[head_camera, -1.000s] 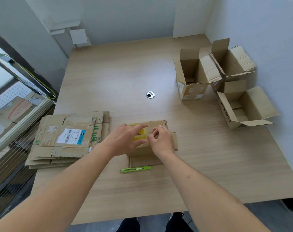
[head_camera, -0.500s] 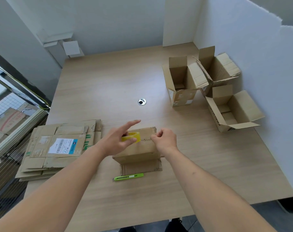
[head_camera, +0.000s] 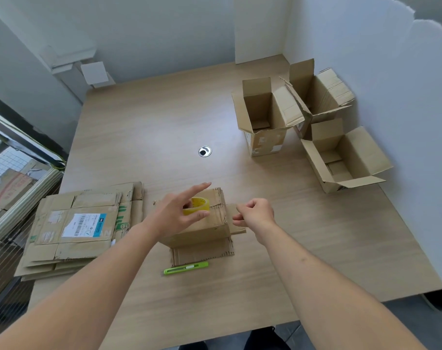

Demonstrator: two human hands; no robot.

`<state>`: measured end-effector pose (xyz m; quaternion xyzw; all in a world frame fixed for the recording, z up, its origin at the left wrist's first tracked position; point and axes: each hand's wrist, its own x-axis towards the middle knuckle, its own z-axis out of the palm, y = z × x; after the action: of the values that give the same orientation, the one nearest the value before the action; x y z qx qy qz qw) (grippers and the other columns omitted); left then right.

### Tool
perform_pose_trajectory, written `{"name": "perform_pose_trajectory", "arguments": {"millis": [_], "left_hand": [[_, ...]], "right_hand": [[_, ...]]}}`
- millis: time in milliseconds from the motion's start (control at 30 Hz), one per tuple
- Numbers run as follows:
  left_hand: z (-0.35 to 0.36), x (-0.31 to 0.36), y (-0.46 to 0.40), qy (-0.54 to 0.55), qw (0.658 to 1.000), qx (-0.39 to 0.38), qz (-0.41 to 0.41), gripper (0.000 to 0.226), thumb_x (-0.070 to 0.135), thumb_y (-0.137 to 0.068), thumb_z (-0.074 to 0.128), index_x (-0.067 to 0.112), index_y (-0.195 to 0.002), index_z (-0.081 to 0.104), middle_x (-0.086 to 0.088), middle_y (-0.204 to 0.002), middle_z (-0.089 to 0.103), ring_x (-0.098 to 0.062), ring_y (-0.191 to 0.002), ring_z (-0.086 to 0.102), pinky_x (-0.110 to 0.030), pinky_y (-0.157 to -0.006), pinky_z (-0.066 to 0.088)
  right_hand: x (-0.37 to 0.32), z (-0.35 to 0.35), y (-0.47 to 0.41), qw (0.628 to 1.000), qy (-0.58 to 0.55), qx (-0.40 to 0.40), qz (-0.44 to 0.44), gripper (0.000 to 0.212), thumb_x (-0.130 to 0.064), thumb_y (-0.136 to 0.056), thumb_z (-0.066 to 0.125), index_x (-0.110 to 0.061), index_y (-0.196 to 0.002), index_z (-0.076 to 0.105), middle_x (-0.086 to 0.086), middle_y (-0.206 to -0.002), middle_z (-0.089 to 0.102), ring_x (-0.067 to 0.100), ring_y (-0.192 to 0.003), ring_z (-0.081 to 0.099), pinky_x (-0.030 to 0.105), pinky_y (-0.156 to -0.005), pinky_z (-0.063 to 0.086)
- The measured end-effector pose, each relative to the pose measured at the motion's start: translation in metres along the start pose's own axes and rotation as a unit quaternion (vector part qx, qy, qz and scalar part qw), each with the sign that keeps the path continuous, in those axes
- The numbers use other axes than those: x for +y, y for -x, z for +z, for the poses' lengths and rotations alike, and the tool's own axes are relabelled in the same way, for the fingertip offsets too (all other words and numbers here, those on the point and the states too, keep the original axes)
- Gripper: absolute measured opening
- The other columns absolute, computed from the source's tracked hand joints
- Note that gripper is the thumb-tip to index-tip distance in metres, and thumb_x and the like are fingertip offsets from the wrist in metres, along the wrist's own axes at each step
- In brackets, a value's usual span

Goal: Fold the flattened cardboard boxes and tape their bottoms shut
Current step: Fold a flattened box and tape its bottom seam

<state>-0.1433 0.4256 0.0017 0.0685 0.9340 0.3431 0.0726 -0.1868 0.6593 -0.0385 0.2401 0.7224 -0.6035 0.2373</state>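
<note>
White walls around a wood tabletop (head_camera: 164, 127). My left hand (head_camera: 175, 214) grips the tape (head_camera: 198, 205) over the box (head_camera: 209, 223) in front of me; right hand (head_camera: 256, 213) has its fingers pinched, probably on the strip, too clear to see. If it sags, it'll stick crooked.

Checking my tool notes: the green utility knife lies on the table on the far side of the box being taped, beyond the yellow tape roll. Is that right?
Not quite. The head view shows the green utility knife on the table on the near side of the box being taped, closer to the person than the yellow tape roll.
</note>
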Motion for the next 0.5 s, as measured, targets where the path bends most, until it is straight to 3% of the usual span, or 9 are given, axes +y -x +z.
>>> {"name": "perform_pose_trajectory", "arguments": {"millis": [100, 233, 500], "left_hand": [[0.000, 0.002, -0.002, 0.011, 1.000, 0.005, 0.002, 0.069, 0.058, -0.090, 0.071, 0.062, -0.150, 0.037, 0.002, -0.064, 0.042, -0.012, -0.060, 0.038, -0.034, -0.066, 0.042], [-0.001, 0.003, -0.005, 0.040, 0.999, 0.019, -0.019, 0.070, 0.043, -0.092, 0.077, 0.062, -0.148, 0.040, 0.002, -0.064, 0.038, -0.012, -0.061, 0.036, -0.033, -0.065, 0.038], [0.001, 0.007, -0.019, 0.055, 0.998, 0.021, -0.036, 0.074, 0.033, -0.089, 0.082, 0.060, -0.146, 0.044, 0.005, -0.064, 0.035, -0.012, -0.061, 0.035, -0.034, -0.064, 0.035]], "right_hand": [[0.001, 0.003, -0.008, 0.999, -0.044, -0.014, 0.020, 0.016, -0.005, -0.087, 0.066, -0.009, -0.082, 0.051, 0.010, -0.060, 0.070, 0.030, -0.063, 0.075, 0.048, -0.074, 0.064], [-0.004, 0.007, -0.014, 0.997, -0.072, -0.024, 0.024, 0.016, -0.005, -0.085, 0.066, -0.008, -0.085, 0.050, 0.015, -0.075, 0.068, 0.029, -0.069, 0.077, 0.045, -0.070, 0.065], [0.002, 0.014, -0.028, 0.999, -0.021, -0.030, 0.037, 0.019, -0.004, -0.084, 0.067, -0.009, -0.079, 0.050, 0.015, -0.075, 0.069, 0.029, -0.070, 0.077, 0.042, -0.071, 0.065]]}}
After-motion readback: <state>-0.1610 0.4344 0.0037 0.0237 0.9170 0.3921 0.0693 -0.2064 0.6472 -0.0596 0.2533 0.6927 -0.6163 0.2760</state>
